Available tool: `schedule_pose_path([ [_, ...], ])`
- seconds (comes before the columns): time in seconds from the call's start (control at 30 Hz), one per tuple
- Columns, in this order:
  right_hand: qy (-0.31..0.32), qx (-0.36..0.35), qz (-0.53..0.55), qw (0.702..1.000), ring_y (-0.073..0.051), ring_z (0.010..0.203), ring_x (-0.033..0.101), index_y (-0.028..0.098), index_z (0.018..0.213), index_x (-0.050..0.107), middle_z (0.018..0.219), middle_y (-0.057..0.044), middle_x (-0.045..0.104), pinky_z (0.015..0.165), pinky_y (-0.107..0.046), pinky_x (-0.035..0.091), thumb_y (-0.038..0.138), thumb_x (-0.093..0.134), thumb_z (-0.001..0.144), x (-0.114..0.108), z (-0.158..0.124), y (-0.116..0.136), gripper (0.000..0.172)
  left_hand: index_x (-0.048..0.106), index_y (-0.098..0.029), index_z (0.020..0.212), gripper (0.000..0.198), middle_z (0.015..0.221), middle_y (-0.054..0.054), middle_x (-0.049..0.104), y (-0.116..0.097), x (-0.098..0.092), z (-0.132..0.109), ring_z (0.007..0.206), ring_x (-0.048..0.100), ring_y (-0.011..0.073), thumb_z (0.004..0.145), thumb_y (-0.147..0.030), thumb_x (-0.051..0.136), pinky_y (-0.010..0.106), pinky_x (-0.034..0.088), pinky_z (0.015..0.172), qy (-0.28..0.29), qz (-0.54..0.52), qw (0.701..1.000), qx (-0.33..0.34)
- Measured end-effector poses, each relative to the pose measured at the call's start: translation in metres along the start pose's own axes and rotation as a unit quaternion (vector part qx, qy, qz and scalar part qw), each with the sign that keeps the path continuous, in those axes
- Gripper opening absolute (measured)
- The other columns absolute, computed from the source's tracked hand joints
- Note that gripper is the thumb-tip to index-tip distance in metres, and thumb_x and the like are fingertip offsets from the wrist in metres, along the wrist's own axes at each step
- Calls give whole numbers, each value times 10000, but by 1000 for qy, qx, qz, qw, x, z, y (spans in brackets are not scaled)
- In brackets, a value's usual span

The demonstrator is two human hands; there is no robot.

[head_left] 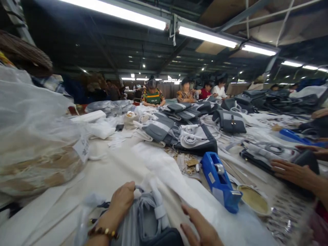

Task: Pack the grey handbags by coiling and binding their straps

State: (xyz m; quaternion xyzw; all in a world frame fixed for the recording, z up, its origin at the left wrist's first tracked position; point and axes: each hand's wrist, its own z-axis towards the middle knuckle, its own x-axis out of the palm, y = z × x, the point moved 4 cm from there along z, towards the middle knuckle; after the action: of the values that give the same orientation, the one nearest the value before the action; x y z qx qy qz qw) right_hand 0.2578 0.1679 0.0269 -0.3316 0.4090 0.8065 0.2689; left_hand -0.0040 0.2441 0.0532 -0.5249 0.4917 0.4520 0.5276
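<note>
"Curling against the bag [150, 218], are the fingers of the left hand [121, 201] gripping it?"

"I can't tell. The fingers of the right hand [204, 228] are standing apart beside the bag."

"Where's it lying?"

"Between both hands. A blue tape dispenser [223, 187] is sitting to the bag's right, more bags [159, 127] beyond."

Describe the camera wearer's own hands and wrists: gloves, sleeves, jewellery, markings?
Left hand: no glove, no sleeve on the visible forearm; a beaded bracelet at the wrist, mixing dark brown and amber-yellow beads. Right hand: no glove, no ring visible; its wrist is out of frame, so sleeve or jewellery there can't be told.
</note>
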Motion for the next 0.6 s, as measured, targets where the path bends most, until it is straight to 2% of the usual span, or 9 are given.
schedule_pose_path([
  [0.03, -6, 5, -14, 1000, -194, 994, 615, 180, 1189, 529, 1096, -103, 647, 822, -263, 515, 311, 362, 922, -15, 19, -9, 341, 578, -182, 821, 299, 815, 61, 669, 1, 5, 2, 794, 635, 190, 848, -81, 298, 281, 438, 702, 6, -3, 1000, -2],
  [0.07, 23, 31, -50, 998, -186, 1021, 593, 171, 1189, 525, 1126, -105, 627, 860, -274, 490, 269, 341, 932, -27, 39, -20, 331, 567, -190, 823, 292, 824, 54, 666, 3, 8, 2, 803, 630, 185, 854, -93, 294, 273, 430, 700, 10, -6, 1000, -6],
  [0.13, 50, 86, -179, 979, -206, 1080, 533, 152, 1130, 563, 1152, -119, 602, 915, -326, 434, 169, 331, 915, -45, 81, -45, 317, 554, -197, 833, 288, 859, 48, 659, 4, 12, 2, 834, 623, 180, 857, -99, 283, 268, 421, 711, 25, -12, 999, -17],
  [0.2, 74, 100, -218, 968, -230, 1051, 519, 143, 1092, 590, 1114, -128, 613, 869, -349, 422, 85, 346, 875, -51, 116, -65, 331, 555, -195, 853, 303, 890, 53, 654, 5, 14, 1, 865, 621, 184, 857, -98, 268, 270, 423, 724, 43, -12, 999, -29],
  [0.27, 104, 93, -235, 962, -244, 1011, 517, 151, 1021, 619, 1060, -121, 632, 821, -357, 402, 48, 374, 841, -45, 140, -79, 321, 565, -188, 928, 333, 943, 65, 652, 6, 16, 1, 920, 615, 186, 851, -87, 257, 271, 428, 763, 49, -8, 998, -33],
  [0.37, 145, 75, -254, 953, -249, 977, 519, 148, 915, 637, 986, -119, 655, 802, -365, 359, 52, 419, 824, -30, 156, -91, 255, 558, -168, 1053, 396, 1017, 83, 645, 8, 19, 3, 992, 597, 191, 845, -69, 236, 286, 429, 831, 41, -12, 998, -36],
  [0.43, 161, 69, -259, 950, -244, 963, 529, 150, 899, 641, 957, -117, 665, 813, -367, 339, 66, 448, 823, -23, 159, -94, 225, 570, -168, 1043, 409, 1014, 84, 648, 9, 22, 5, 985, 601, 197, 851, -72, 221, 303, 435, 845, 43, -20, 998, -41],
  [0.53, 164, 79, -258, 949, -232, 910, 562, 158, 877, 655, 901, -108, 684, 809, -361, 339, 74, 453, 830, -23, 160, -97, 224, 589, -169, 1005, 428, 1004, 93, 651, 11, 24, 7, 965, 614, 208, 851, -76, 200, 333, 451, 844, 43, -23, 998, -42],
  [0.6, 142, 100, -257, 951, -237, 883, 582, 136, 864, 657, 881, -129, 686, 792, -359, 354, 70, 416, 846, -30, 161, -97, 250, 587, -160, 1041, 438, 1030, 104, 648, 12, 26, 8, 980, 613, 215, 850, -85, 199, 347, 457, 855, 48, -25, 998, -36],
])
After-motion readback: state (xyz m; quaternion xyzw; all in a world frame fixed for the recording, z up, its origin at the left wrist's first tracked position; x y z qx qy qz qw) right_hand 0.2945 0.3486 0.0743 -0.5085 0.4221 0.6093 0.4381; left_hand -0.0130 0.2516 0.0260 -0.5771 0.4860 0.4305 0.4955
